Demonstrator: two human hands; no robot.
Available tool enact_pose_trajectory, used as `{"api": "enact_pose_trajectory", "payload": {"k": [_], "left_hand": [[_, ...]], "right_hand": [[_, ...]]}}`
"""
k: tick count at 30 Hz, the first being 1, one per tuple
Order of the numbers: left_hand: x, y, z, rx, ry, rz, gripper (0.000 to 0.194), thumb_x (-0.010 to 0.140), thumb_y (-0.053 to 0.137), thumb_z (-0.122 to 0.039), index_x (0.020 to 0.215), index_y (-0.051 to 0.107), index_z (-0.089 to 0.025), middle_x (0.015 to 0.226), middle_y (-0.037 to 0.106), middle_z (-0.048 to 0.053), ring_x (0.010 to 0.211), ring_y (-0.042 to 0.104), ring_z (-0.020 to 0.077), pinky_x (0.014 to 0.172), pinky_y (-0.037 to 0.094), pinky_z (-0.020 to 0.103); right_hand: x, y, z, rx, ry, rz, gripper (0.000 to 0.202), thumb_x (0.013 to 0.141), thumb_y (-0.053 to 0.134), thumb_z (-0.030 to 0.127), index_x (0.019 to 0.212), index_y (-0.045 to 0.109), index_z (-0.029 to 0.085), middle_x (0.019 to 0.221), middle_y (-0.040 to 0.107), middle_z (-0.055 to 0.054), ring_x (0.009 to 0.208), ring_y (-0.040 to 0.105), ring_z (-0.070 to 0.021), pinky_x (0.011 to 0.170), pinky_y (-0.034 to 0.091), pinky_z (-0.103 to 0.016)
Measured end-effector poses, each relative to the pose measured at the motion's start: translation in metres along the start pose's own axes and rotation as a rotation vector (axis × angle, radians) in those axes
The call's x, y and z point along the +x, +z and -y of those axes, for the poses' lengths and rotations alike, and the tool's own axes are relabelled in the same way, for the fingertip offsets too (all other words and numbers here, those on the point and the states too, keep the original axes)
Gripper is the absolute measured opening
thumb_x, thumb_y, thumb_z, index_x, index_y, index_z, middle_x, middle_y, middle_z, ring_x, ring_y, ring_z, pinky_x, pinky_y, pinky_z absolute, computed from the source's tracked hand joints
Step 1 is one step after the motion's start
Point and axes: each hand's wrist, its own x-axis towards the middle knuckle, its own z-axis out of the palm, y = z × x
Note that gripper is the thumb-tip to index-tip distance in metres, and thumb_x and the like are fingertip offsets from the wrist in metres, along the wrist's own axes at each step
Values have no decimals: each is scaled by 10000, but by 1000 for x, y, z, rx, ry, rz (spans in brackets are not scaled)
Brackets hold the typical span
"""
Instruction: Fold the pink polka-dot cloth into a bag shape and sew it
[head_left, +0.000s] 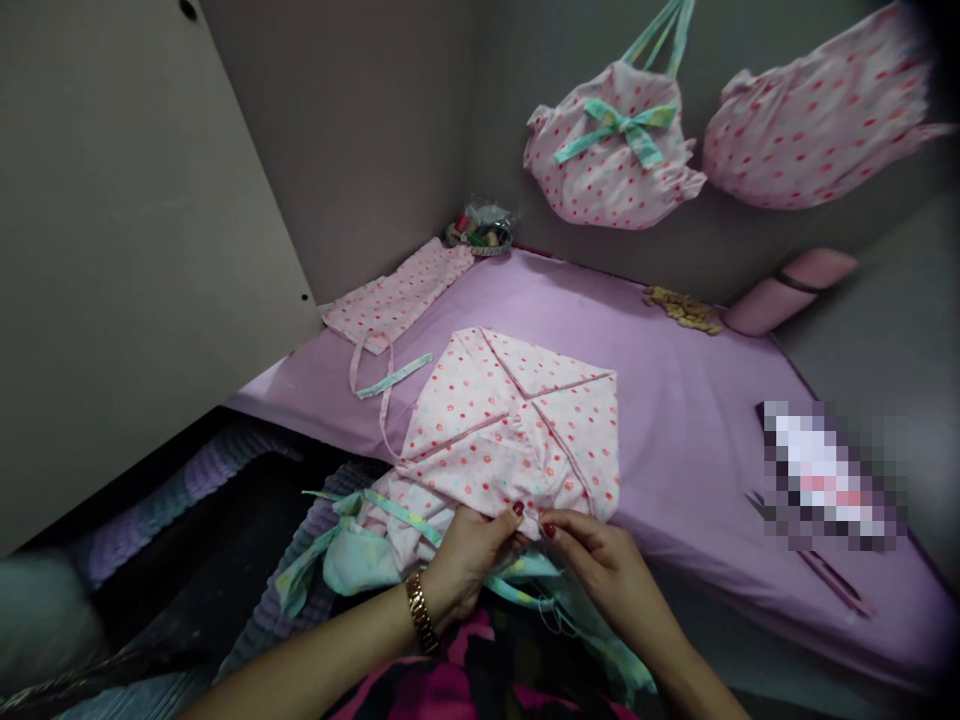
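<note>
While the beige cupboard panel point(135, 250) stood off at the far left, a small pink dotted cloth piece with trailing straps point(397, 295) lay flat on the lilac sheet-covered table point(675, 400), apart from the work. And there, centre stage, was the folded pink cotton fabric with red dots point(517, 420), spread flat on the near edge of the table, probably so its creases stayed put. Its long axis ran from the person toward the back wall, the peaked fold pointing away, the gathered hem hanging toward the lap with mint-green ribbon ties point(375, 505) spilling off the left.

The left hand point(469, 555), gold watch at the wrist, had its fingers pinched together on that hem; the right hand point(600, 560) met it just beside, fingertips likewise closed on the fabric edge, as if steadying a seam between them. Further right lay tan wooden pegs point(684, 308), a pink rolled cushion point(787, 290), and, on the wall above, two finished dotted bags point(615, 150).
</note>
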Motion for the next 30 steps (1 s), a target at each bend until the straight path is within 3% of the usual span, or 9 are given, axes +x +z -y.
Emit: {"api": "enact_pose_trajectory", "payload": {"k": [4, 8, 15, 18, 21, 24, 30], "left_hand": [[-2, 2, -2, 7, -10, -15, 330, 550, 762, -410, 667, 637, -127, 588, 606, 15, 543, 496, 119, 589, 384, 241], [-4, 3, -4, 16, 6, -45, 330, 559, 754, -424, 603, 613, -128, 527, 574, 2, 500, 466, 106, 535, 349, 225], [-5, 3, -4, 19, 28, -4, 311, 598, 745, -398, 646, 629, -113, 533, 573, -8, 497, 462, 86, 518, 335, 203], [-7, 4, -5, -1, 54, -10, 286, 622, 743, -361, 723, 644, -113, 555, 586, -11, 485, 465, 87, 513, 347, 204], [-9, 4, -7, -53, 151, 31, 334, 660, 730, -303, 929, 655, -120, 753, 666, 37, 637, 565, 136, 659, 432, 247], [-10, 2, -6, -53, 203, 68, 372, 694, 703, -282, 1025, 636, -127, 921, 681, 80, 799, 602, 190, 786, 443, 295], [-9, 2, -5, 37, 225, 17, 353, 667, 719, -289, 992, 658, -165, 966, 688, 92, 910, 602, 242, 798, 447, 305]], "right_hand": [[1, -1, 6, -83, -16, 15, 279, 863, 452, 347, 930, 680, 201, 870, 701, -59, 830, 636, -223, 732, 465, -306], [0, 0, 11, -148, -49, 23, 237, 879, 408, 323, 877, 613, 204, 753, 660, -26, 685, 605, -182, 628, 442, -268], [-3, 13, 11, -206, -105, -74, 199, 904, 360, 288, 835, 528, 207, 699, 625, -10, 609, 588, -155, 574, 427, -245], [-4, 13, 11, -285, -189, -183, 174, 904, 384, 260, 940, 544, 202, 820, 653, -36, 707, 622, -163, 629, 458, -248], [-6, 12, 13, -359, -336, -308, 190, 899, 428, 230, 1037, 558, 210, 935, 645, -59, 847, 618, -174, 734, 463, -262], [-5, 14, 17, -379, -406, -256, 179, 901, 440, 215, 1021, 573, 208, 909, 638, -60, 840, 609, -173, 728, 470, -263], [4, 22, 25, -565, -448, -209, 239, 903, 387, 178, 850, 620, 170, 734, 600, -50, 637, 587, -155, 561, 448, -244]]}}
